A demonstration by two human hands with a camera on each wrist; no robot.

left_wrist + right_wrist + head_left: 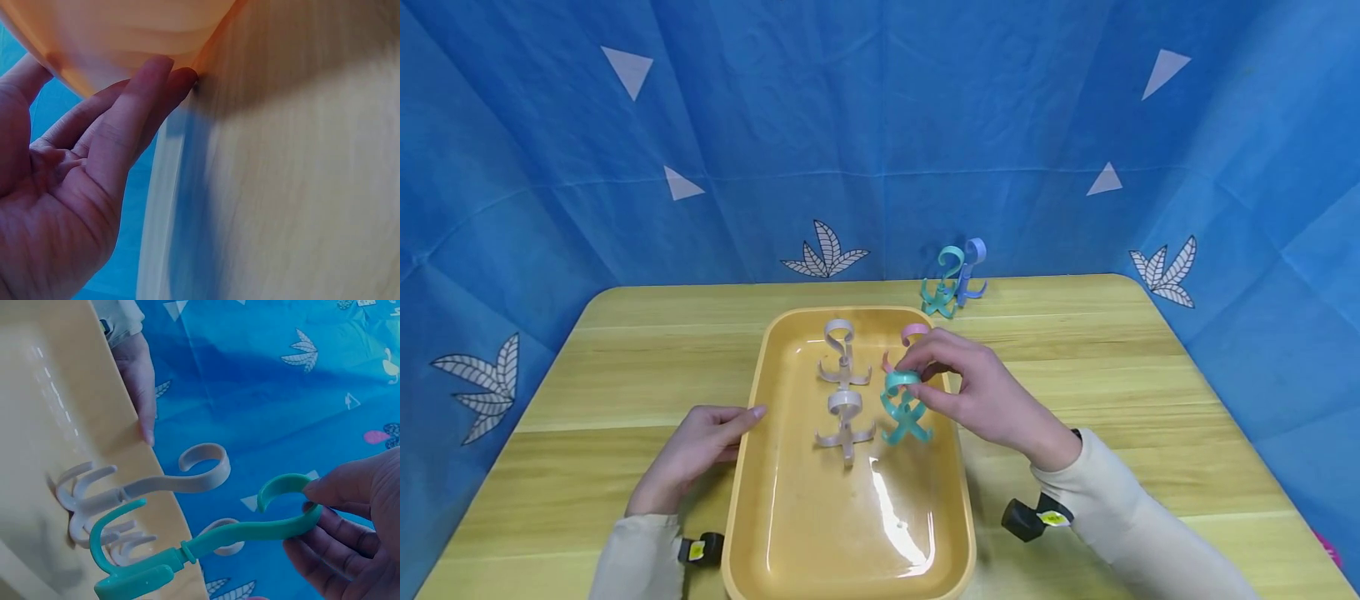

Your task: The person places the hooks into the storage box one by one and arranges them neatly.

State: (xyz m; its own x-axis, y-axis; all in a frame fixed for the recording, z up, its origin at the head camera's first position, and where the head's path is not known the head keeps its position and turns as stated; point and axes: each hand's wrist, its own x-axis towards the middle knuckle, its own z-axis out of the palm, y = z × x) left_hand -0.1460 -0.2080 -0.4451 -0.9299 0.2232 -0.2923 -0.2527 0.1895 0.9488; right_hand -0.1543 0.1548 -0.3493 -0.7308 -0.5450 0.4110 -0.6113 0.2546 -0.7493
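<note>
My right hand (966,379) pinches the curled top of a teal-green claw hook (906,421) between thumb and fingers, over the right side of the yellow tray (850,533). The right wrist view shows this green hook with its prongs pointing away from the hand. To its left in the tray, two whitish claw hooks (846,433) stand upright, one behind the other. A pink claw hook (913,331) is behind the right hand, mostly hidden. At the left rim, my left hand (700,446) holds the tray, thumb over the edge and fingers against the outer wall.
Behind the tray, at the far table edge, stand another green claw hook (940,296) and a blue one (968,279). A blue cloth (880,125) with white triangles and leaf prints hangs behind the wooden table (1112,358).
</note>
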